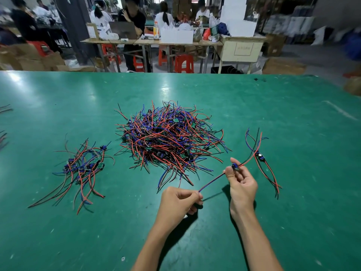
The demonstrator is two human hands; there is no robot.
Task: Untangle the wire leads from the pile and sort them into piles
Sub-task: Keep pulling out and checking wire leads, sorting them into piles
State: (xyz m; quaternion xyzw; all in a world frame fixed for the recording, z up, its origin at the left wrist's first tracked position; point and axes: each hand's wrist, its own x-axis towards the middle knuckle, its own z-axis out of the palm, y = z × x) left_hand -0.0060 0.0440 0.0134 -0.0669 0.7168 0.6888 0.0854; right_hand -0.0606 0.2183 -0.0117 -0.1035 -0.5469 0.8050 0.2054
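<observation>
Pinching one wire lead point(212, 182) taut: my right hand point(243, 185) on its module, my left hand point(178, 202) on wire end, near table point(293, 222) front edge. Tangled pile point(170, 137) at centre, sorted piles flanking. Risk: trailing wires likely snag right pile point(261, 159), dragging it.

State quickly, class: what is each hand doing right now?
Left hand: pinching the wire lead's near end.
Right hand: pinching the same lead at its small board.
</observation>
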